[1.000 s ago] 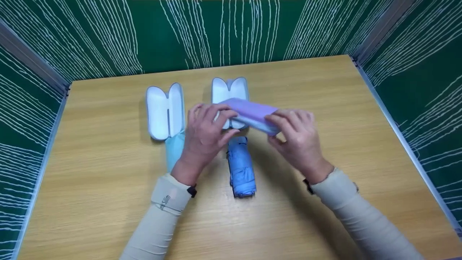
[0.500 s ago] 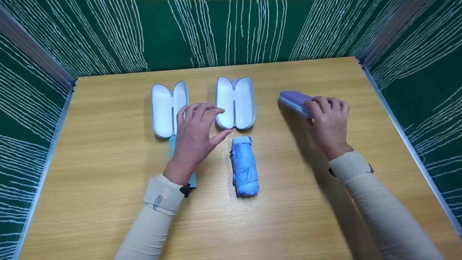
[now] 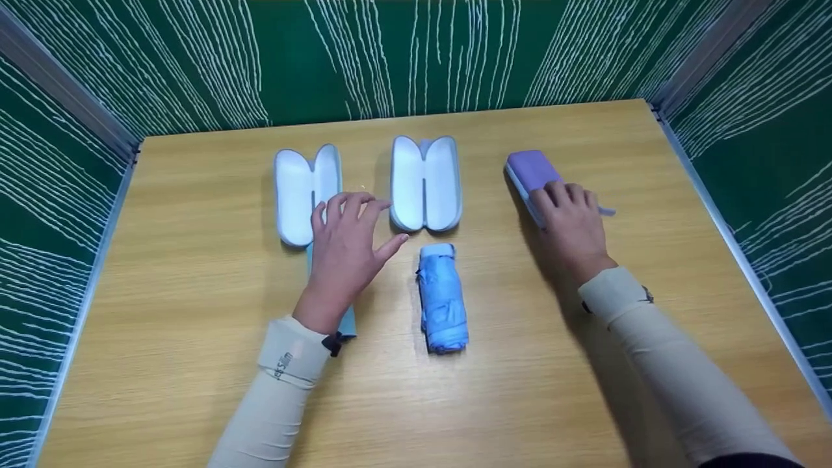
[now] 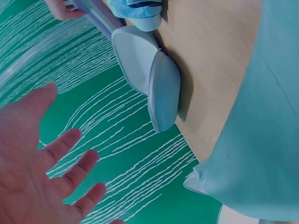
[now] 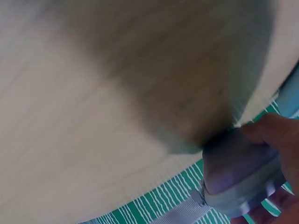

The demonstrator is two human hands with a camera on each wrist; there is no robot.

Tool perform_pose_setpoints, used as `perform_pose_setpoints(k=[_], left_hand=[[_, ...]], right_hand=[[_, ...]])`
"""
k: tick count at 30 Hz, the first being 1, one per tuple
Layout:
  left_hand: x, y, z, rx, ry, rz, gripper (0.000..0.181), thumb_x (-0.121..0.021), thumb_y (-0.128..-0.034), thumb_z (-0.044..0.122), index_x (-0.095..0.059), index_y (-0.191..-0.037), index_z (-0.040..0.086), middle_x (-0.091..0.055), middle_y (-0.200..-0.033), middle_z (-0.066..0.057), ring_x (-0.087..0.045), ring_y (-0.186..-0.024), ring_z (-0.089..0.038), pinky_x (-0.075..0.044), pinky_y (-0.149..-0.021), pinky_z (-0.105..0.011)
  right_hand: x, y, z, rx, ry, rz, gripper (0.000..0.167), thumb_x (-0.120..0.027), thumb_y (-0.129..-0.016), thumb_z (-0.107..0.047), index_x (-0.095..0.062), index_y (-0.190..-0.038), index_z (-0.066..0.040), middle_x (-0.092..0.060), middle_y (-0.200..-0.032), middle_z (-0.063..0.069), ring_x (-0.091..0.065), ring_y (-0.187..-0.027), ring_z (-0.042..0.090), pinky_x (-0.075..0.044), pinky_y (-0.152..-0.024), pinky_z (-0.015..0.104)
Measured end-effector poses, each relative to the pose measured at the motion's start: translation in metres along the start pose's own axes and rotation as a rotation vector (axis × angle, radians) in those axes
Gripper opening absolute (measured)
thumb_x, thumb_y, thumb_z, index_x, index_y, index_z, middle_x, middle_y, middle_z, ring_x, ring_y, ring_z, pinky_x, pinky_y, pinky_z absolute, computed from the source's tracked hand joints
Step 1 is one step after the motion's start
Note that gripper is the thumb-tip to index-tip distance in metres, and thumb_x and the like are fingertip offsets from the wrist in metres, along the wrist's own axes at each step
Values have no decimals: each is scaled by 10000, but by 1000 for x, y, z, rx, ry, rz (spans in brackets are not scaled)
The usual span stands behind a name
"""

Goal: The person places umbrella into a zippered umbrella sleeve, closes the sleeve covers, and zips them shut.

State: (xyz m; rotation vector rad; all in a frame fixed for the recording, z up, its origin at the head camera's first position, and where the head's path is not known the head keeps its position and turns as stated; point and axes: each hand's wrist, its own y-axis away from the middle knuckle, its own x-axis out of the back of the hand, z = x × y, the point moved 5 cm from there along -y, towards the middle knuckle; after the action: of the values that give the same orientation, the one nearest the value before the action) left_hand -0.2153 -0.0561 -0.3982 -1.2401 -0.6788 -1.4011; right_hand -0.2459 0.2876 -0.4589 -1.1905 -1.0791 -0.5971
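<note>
Table of yellowish wood (image 3: 162, 364) | far right: right hand (image 3: 575, 227) gripping closed oblong purple case (image 3: 533, 169), contents hidden from me | far middle: open white-lined oblong case (image 3: 407, 185) | far left: matching open case (image 3: 294, 195), white inside too | left hand (image 3: 344, 250) spread wide, partly masking flat teal strip (image 3: 348, 321) | middle, nearer: rolled blue fabric umbrella (image 3: 444, 302)

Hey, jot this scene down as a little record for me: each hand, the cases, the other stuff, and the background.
Left hand: fingers spread, holding nothing
Right hand: holds the purple case
Purple case: closed
First open case: pale inside, partly behind the left hand
Second open case: pale inside, between the other two cases
Blue bundle: looks like a folded umbrella, lying between the hands
Teal item: mostly hidden by the left hand
Surface: wooden table
Background: green wall with white lines
</note>
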Motion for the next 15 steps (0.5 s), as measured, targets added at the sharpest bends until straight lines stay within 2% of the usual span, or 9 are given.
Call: perform_pose_setpoints(k=[7,11,15], left_hand=[[-8,1,-8,62,-98,-153,670,-646,-948,614,-568,-1469,199,-495,-1505,-111,-366,-1423,-380,-249,-1136,-669],[-9,3,-10,75,-136,-202,657,-644,-968,569,-544,-1492,186,-477,-1525,-132,-409,-1394,-391,-299,-1103,-655],[-9,3,-11,87,-138,-222,630,-656,-977,514,-537,-1496,177,-482,-1515,-139,-464,-1348,-393,-327,-1076,-648]], right_hand=[[-10,2,-1,-13,-4,-92,457,-722,-943,-12,-520,-1350,-64,-530,-1316,224,-506,-1202,477,-449,-986,636],[-10,3,-3,-32,-17,-133,505,-740,-932,-18,-520,-1385,-64,-523,-1349,228,-497,-1223,481,-447,-986,643],[-6,2,-9,-42,-61,-145,498,-759,-918,-37,-547,-1369,-40,-532,-1346,251,-501,-1212,506,-437,-975,664]])
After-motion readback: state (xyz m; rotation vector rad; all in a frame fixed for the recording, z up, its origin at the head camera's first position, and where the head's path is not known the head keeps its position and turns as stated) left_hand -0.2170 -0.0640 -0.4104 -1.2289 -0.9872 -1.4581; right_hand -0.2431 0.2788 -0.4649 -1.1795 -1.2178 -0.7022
